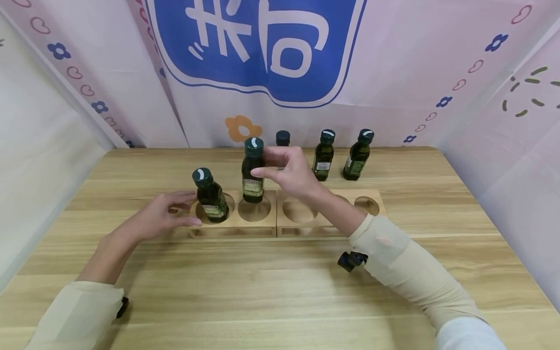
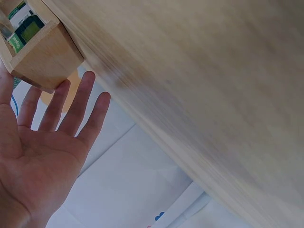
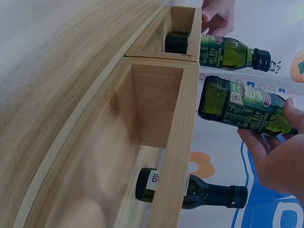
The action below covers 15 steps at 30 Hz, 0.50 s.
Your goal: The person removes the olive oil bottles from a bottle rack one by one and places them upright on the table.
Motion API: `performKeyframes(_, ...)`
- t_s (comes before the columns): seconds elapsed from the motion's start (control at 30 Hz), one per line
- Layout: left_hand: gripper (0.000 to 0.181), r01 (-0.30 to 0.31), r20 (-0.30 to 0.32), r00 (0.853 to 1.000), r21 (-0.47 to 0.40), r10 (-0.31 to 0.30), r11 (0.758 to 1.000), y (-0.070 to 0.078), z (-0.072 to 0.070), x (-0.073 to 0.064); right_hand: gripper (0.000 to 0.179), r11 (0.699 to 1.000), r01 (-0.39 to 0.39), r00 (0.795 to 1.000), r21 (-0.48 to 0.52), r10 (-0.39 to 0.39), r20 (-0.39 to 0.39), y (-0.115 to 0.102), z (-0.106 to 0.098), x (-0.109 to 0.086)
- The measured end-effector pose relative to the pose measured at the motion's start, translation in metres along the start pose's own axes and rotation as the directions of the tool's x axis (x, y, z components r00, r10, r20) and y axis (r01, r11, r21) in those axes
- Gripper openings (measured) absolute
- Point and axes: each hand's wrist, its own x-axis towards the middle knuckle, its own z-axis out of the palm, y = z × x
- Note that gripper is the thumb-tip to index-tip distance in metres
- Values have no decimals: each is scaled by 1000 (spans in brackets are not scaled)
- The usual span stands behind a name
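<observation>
My right hand [image 1: 293, 172] grips a dark green glass bottle [image 1: 253, 187] by its upper part. In the right wrist view this bottle [image 3: 242, 104] hangs above the wooden rack [image 3: 190, 71], its base over the opening. Another labelled green bottle [image 1: 212, 201] stands in the leftmost round hole of the rack [image 1: 284, 231], leaning slightly. My left hand [image 1: 153, 216] is at the rack's left end, thumb and fingers spread around that end. The left wrist view shows straight fingers of my left hand [image 2: 52, 137] with tips at the end block [image 2: 50, 57].
Behind the rack stand two green bottles [image 1: 323, 158] [image 1: 358, 158] and a third bottle [image 1: 283, 137], partly hidden by my right hand. Right of the seam, the rack has more round holes [image 1: 366, 205]. A printed cloth [image 1: 393, 73] hangs at the table's back edge.
</observation>
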Motion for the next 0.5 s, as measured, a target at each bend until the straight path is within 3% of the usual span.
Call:
performKeyframes(0.27,65,-4,-3,1000,-5,3,1000,1,0,0,37,998,12,1000,60,-12,9,1,0,2)
performKeyframes(0.5,66,-5,-6,1000,-1,5,1000,1,0,0,38,999,9,1000,42,-9,-8,2,0,7)
